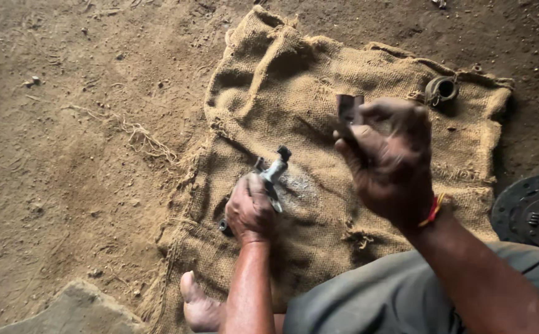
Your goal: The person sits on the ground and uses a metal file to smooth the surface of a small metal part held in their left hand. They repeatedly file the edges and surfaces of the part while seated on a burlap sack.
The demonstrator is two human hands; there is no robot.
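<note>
My left hand [249,209] is closed around a small grey metal part [273,173] with several arms, holding it down on a burlap sack [294,93]. One arm of the part sticks up past my fingers. My right hand [388,162] is raised above the sack and pinches a small dark folded piece [348,109] between thumb and fingers. A red thread band [434,209] circles the right wrist.
The sack lies on dusty dirt ground. A short metal cylinder [441,90] rests at its far right corner. A round dark metal disc [532,210] lies at the right edge. My bare foot [199,303] and a flat stone [77,309] are at the bottom.
</note>
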